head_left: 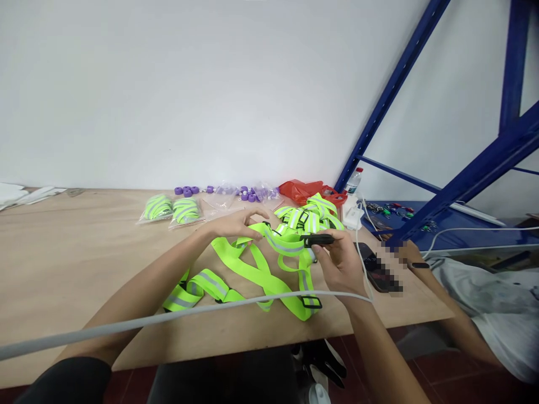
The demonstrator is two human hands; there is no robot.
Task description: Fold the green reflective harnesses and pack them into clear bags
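Note:
A neon-yellow reflective strap harness with grey stripes and black slider buckles lies loosely crossed on the wooden table. My left hand pinches one of its straps near a small black fitting, thumb below and fingers arched above. Between the thumb and fingers of my right hand is a black plastic buckle at the end of that strap. The strap stretches between both hands, raised a little off the table. Just behind my hands sits a heap of similar reflective straps.
Two bagged strap bundles, purple rolls, clear bags and a red plastic bag line the back. A white cable crosses in front. At right are a phone, a blue metal frame and another person's arm.

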